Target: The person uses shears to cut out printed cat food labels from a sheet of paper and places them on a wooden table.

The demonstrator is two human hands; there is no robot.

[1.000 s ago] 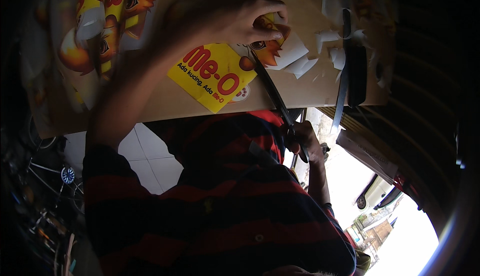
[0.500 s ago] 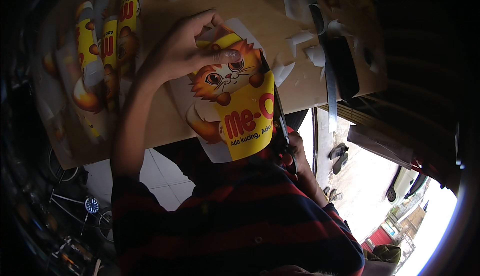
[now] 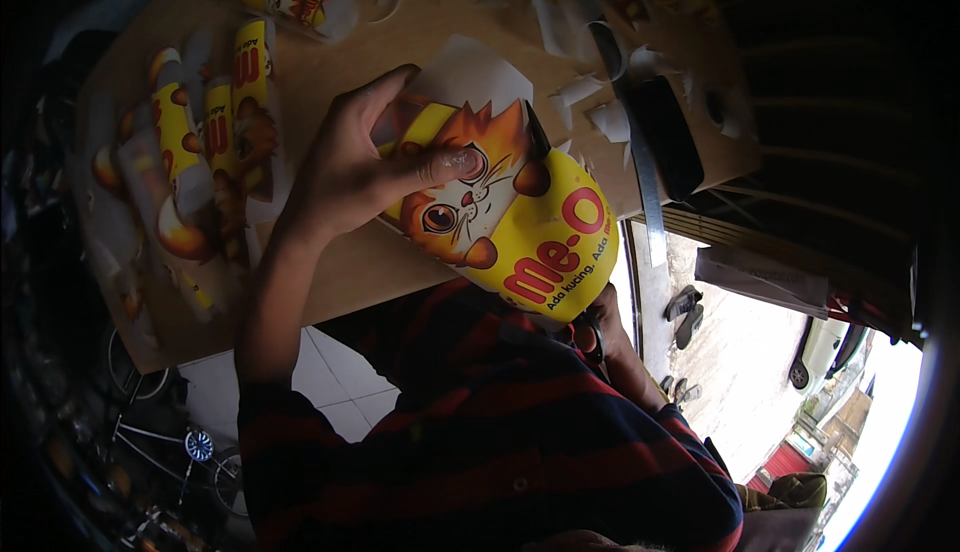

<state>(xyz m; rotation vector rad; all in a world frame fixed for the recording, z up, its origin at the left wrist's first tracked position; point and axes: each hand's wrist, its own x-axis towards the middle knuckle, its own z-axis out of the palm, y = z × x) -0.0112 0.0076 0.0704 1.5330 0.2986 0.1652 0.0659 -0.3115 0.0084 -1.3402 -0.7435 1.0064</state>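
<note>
My left hand (image 3: 360, 157) pinches a yellow printed sheet (image 3: 555, 222) with an orange cartoon cat, its thumb pressed across the cat's face. The sheet is tilted and bowed above the table's near edge. Under its lower right corner, my right hand (image 3: 610, 314) is closed round the handles of a pair of scissors (image 3: 591, 340). A dark pointed piece, seemingly the blade tip, shows beside the cat's ear; the rest of the blades is hidden behind the sheet. White backing sticks out past the print's upper edge.
Several curled sheets with the same print (image 3: 220, 117) lie at the table's left, another roll (image 3: 285, 2) farther back. Pale offcuts (image 3: 612, 122), a black oblong object (image 3: 662, 137) and a metal ruler (image 3: 651, 187) are on the right. A bicycle (image 3: 200, 444) stands below left; sandals (image 3: 685, 317) lie outside.
The sheet has turned counterclockwise and its lower end has swung right, now covering most of the scissors. White backing at the cat's lower left no longer shows. My left hand has moved slightly down and left.
</note>
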